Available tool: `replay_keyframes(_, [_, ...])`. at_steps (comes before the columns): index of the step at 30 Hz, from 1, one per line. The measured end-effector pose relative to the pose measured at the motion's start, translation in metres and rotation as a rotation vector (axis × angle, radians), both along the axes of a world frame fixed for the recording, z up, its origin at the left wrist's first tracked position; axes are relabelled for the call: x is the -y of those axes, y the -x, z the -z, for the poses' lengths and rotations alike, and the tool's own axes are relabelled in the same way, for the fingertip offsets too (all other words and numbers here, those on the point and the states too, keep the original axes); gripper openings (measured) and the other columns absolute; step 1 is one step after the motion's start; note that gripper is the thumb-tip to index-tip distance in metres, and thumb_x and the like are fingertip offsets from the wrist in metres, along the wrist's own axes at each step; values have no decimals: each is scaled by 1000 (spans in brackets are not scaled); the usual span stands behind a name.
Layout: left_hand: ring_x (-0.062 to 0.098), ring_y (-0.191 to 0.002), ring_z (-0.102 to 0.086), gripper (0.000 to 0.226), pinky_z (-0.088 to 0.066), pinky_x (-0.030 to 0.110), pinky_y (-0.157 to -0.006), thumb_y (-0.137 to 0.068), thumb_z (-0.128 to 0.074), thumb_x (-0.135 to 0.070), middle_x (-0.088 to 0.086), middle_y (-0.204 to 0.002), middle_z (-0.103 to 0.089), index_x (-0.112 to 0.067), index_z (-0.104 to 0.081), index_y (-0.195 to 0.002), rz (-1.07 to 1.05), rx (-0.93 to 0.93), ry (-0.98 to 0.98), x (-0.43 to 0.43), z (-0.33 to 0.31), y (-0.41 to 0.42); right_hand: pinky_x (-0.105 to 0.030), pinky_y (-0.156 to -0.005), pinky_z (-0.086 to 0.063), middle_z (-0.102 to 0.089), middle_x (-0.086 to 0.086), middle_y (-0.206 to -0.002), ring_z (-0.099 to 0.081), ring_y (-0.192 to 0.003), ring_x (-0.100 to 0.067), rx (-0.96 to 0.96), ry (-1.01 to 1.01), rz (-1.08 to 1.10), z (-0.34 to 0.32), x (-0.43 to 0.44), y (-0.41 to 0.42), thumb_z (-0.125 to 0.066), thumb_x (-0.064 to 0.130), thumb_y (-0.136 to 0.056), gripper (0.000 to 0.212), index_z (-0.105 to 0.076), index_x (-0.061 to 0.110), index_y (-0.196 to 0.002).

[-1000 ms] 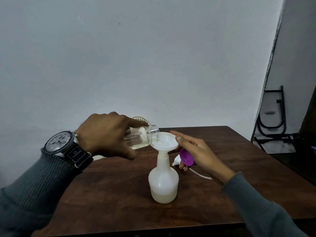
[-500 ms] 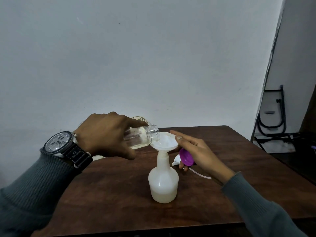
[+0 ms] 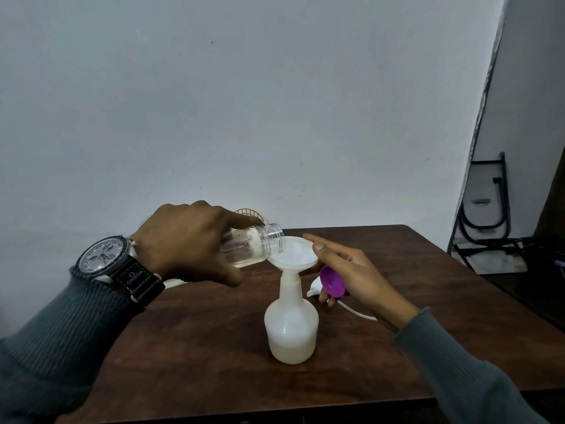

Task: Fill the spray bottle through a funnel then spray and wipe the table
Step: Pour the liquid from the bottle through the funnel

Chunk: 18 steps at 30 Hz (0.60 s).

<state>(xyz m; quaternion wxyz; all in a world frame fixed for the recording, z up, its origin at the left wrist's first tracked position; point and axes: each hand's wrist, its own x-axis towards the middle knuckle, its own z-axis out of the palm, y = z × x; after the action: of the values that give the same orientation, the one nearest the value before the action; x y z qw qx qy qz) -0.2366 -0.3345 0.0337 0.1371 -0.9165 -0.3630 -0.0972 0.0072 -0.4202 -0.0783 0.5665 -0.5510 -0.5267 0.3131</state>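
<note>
Here, white spray bottle [image 3: 291, 328] upright mid-worktop [image 3: 428, 301], partly filled with pale liquid, white funnel [image 3: 293, 255] seated in its neck. Left hand [image 3: 192, 240] wrapped around a clear jar [image 3: 253, 247], tipped with mouth over the funnel. Right hand [image 3: 351, 270] touching the funnel rim with thumb and forefinger, remaining fingers curled around a purple cap [image 3: 332, 283] and white sprayer head [image 3: 316, 289].

The left hand [image 3: 189, 240] covers most of the clear jar [image 3: 256, 249]. A cream basket [image 3: 249, 213] peeks from behind it. The right hand [image 3: 351, 270] hides part of the spray head [image 3: 331, 283].
</note>
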Motion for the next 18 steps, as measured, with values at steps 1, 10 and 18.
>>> replay_keyframes(1, [-3,-67,-52,86,-44,24,-58,-65,-72,-60,-18,-91,-71,-66,-36,-143,2,-2,1,0,0,0,-31,-48,-55,-80,-5,-93,-66,-54,-26,1,1,0,0,0,0,-51,31,-106,34,-57,38,-138])
replay_keyframes(10, [-3,-66,-52,85,-46,24,-60,-65,-72,-58,-17,-89,-71,-65,-38,-143,4,1,0,2,-1,0,-33,-50,-56,-80,1,-91,-67,-57,-26,15,11,-2,1,1,-1,-50,32,-105,35,-56,38,-139])
replay_keyframes(18, [2,-73,-56,86,-50,25,-64,-65,-72,-58,-17,-91,-71,-65,-37,-143,2,0,5,3,-1,0,-32,-50,-56,-80,1,-92,-68,-56,-25,12,12,2,1,0,-2,-52,34,-104,37,-56,37,-141])
